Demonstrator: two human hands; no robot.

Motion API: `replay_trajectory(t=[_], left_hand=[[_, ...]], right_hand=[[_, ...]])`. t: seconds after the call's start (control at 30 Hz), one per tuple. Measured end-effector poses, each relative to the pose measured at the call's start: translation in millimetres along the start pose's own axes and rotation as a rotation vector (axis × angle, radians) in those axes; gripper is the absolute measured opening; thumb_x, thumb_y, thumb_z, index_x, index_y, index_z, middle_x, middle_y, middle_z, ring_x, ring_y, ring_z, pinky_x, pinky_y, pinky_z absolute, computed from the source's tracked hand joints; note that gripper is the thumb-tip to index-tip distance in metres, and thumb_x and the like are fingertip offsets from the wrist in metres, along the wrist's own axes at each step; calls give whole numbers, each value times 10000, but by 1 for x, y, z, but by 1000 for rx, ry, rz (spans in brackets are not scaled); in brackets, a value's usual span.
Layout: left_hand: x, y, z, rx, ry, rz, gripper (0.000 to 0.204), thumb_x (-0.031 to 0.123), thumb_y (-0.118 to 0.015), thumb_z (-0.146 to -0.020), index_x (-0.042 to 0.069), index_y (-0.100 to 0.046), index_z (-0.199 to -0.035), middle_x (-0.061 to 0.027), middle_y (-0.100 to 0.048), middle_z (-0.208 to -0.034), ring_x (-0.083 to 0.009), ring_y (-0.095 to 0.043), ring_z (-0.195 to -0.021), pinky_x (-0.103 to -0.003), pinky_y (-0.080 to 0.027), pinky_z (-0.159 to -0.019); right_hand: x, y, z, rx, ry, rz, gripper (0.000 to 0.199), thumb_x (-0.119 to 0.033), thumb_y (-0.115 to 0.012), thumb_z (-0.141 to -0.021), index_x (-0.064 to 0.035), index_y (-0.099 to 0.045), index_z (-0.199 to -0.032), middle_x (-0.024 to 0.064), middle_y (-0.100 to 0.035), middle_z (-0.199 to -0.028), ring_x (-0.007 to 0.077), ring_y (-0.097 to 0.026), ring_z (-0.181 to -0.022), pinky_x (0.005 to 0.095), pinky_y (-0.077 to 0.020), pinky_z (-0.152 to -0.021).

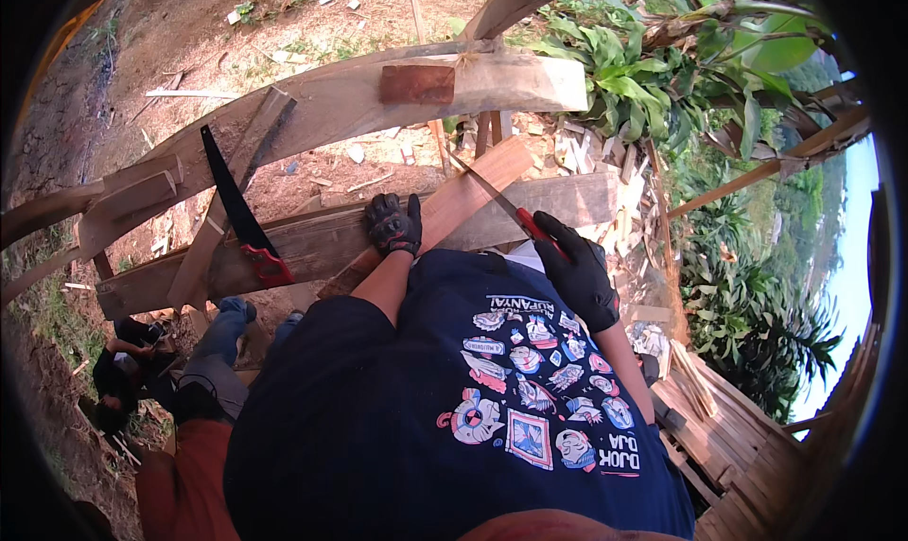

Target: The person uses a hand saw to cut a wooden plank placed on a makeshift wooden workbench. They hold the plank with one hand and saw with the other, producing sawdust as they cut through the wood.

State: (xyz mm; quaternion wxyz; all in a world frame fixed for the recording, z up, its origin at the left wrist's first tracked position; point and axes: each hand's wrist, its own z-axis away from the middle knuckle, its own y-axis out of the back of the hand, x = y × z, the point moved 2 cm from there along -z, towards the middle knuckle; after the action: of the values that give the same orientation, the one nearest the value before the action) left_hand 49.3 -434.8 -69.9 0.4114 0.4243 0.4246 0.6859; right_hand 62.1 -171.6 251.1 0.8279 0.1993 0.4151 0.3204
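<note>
My right hand (579, 278), in a black glove, is closed round the red handle of a handsaw (490, 187). The saw's blade points up and left, lying across a reddish-brown wooden board (480, 183). My left hand (392, 223), in a dark patterned glove, presses on the same board's left edge, left of the blade, thumb apart and fingers bent over that edge. Beneath, a weathered plank (322, 246) supports the slanted board. Farther left, a second saw (235, 197) with black blade and red handle leans across the timbers.
A long beam (326, 101) crosses beyond the plank, with a short reddish block (417, 84) on it. A slanted brace (232, 196) joins the timbers at left. Another person in jeans (216, 352) is at lower left. Wood scraps (605, 158) litter the ground; leafy plants (624, 78) grow at right.
</note>
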Motion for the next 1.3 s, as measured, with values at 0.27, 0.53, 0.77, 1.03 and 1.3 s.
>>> replay_trajectory(t=[0.27,0.53,0.77,1.03,1.3], left_hand=[[-2,-13,-11,-142,38,-17,577,560,-559,-1006,105,-733,-1315,-165,-706,-1347,-374,-549,-1429,-560,-255,-1326],[60,-24,-32,-411,78,-12,778,663,-292,-1100,110,-699,-1465,-152,-643,-1556,-308,-437,-1583,-608,-62,-1352],[69,-29,-32,-237,162,25,627,607,-433,-1051,128,-836,-1090,-169,-819,-1065,-352,-766,-1063,-495,-533,-1047],[75,-25,-35,-103,117,40,578,559,-504,-1031,107,-847,-919,-161,-813,-951,-350,-766,-1008,-494,-536,-1015],[75,-25,-35,-159,146,36,567,536,-498,-1046,104,-845,-923,-140,-813,-973,-338,-764,-998,-492,-529,-1022]], right_hand=[[-3,-6,8,23,59,46,489,-262,-663,-1069,-68,-638,-1517,221,-750,-1341,339,-742,-1157,426,-568,-1013],[-17,1,-1,33,-57,-6,459,-277,-668,-1056,-71,-687,-1466,231,-774,-1300,382,-773,-1166,435,-581,-1018],[-29,21,2,-13,-42,66,458,-210,-664,-1058,-50,-657,-1487,224,-775,-1291,358,-778,-1158,431,-579,-1004],[-24,38,-4,-38,-90,7,424,-203,-665,-1082,-51,-670,-1478,219,-761,-1331,347,-750,-1225,424,-562,-1044],[-15,8,-68,-22,41,29,427,-217,-654,-1075,-78,-679,-1477,216,-774,-1303,352,-767,-1174,419,-573,-1019]])
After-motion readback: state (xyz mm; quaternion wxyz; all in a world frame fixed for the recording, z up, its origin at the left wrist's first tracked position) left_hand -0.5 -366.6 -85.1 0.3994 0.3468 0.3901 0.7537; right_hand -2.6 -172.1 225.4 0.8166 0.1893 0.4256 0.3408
